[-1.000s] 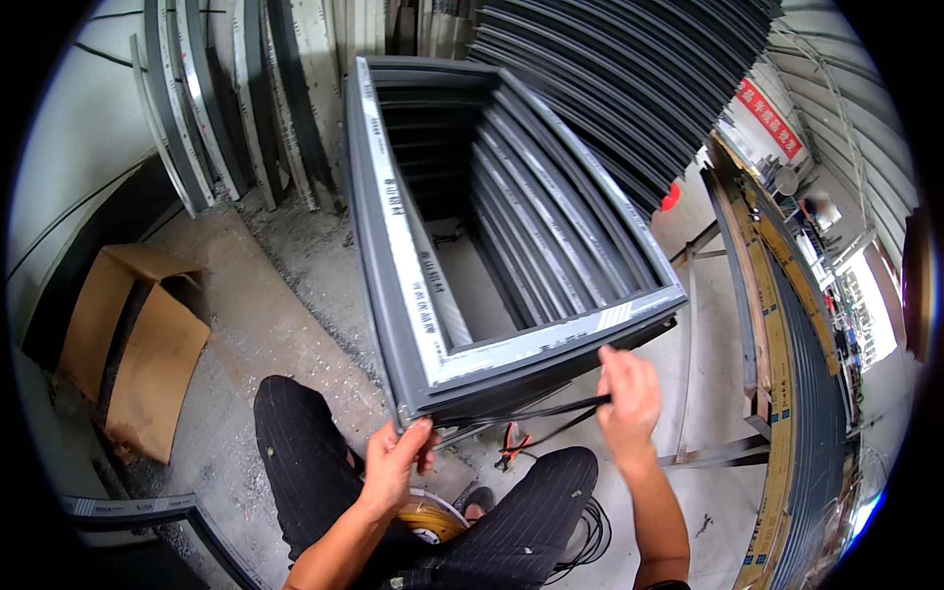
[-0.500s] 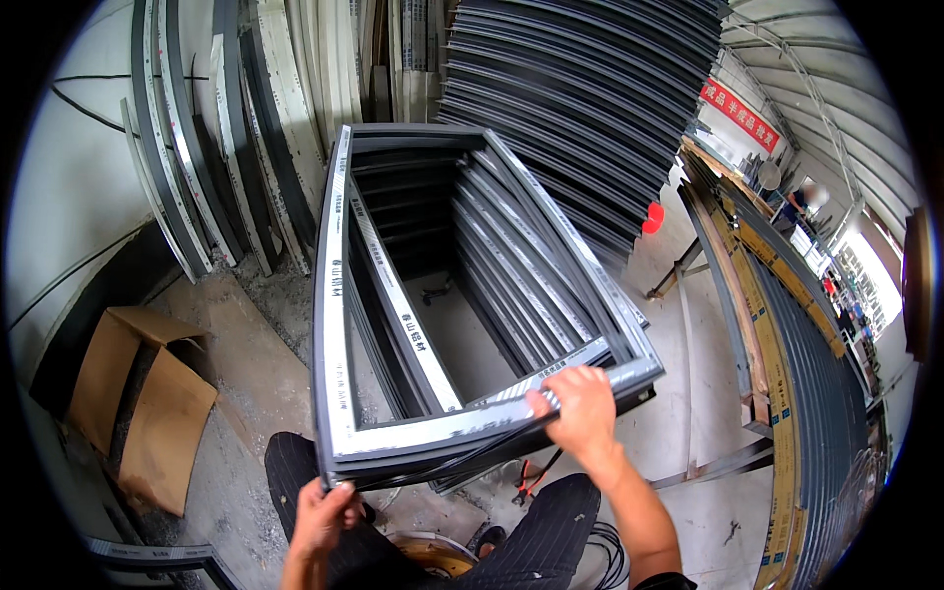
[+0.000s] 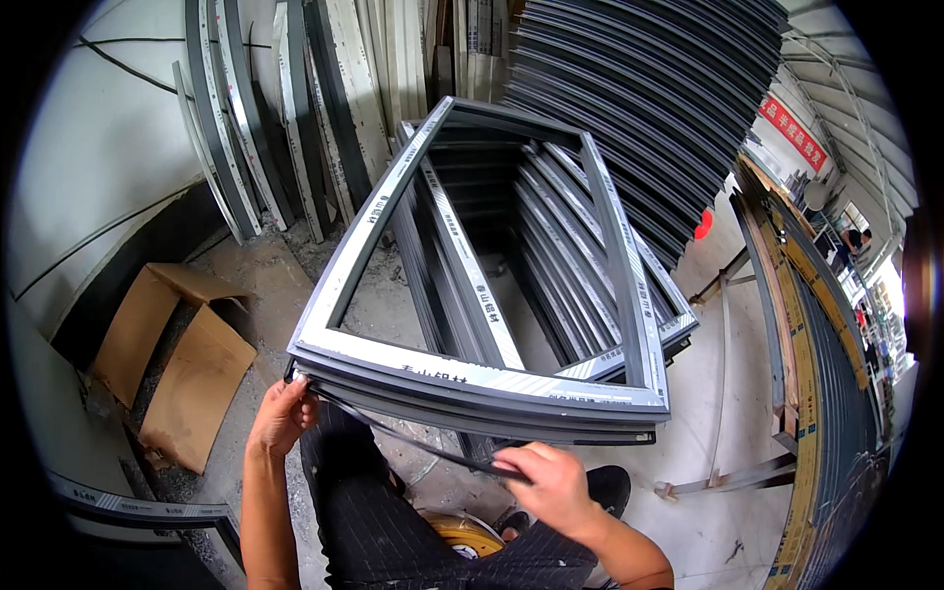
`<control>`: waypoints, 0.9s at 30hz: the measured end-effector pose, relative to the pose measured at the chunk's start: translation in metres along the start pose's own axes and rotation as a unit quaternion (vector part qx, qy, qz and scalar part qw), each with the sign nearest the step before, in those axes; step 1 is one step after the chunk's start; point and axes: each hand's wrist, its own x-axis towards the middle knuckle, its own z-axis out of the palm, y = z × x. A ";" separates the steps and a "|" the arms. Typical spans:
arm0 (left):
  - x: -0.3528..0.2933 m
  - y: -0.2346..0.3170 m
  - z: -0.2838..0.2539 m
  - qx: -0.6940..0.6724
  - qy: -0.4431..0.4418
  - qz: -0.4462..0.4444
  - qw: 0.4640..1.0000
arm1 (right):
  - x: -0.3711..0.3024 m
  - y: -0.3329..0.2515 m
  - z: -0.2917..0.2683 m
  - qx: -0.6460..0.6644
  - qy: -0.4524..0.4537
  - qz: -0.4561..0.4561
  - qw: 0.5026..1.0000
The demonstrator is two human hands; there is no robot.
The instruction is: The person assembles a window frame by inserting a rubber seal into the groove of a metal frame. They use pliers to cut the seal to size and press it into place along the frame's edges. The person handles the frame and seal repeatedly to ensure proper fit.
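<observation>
A dark grey window frame with white printed film lies tilted across a stack of similar frames in front of me. Along its near side runs a slack black rubber strip. At the frame's near left corner, my left hand is closed, pinching the strip's end against the edge. My right hand is closed around the strip farther along, below the near rail and apart from the frame. The strip bows between my two hands.
An open cardboard box sits on the floor at left. Long profiles lean on the back wall. A tall stack of dark frames rises behind. A rack of long bars stands at right. A yellow reel lies between my legs.
The top frame has turned clockwise on the stack. My right hand has left its near rail and come down toward me with the strip. My view has shifted left.
</observation>
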 end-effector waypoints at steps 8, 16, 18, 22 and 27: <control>-0.004 -0.018 0.006 -0.023 0.084 0.046 0.995 | -0.045 0.040 -0.046 0.135 -0.048 0.208 0.967; -0.011 -0.015 0.019 -0.027 0.107 0.060 0.992 | -0.038 0.051 -0.060 -0.042 0.095 0.107 0.989; -0.010 -0.018 0.016 -0.031 0.098 0.073 0.992 | -0.041 0.054 -0.053 -0.071 0.135 0.081 0.985; -0.018 -0.025 0.032 0.006 0.127 0.087 0.988 | -0.042 0.056 -0.050 -0.087 0.163 0.063 0.981; -0.042 -0.043 0.044 0.098 0.116 0.088 0.984 | -0.039 0.060 -0.045 -0.116 0.187 0.028 0.975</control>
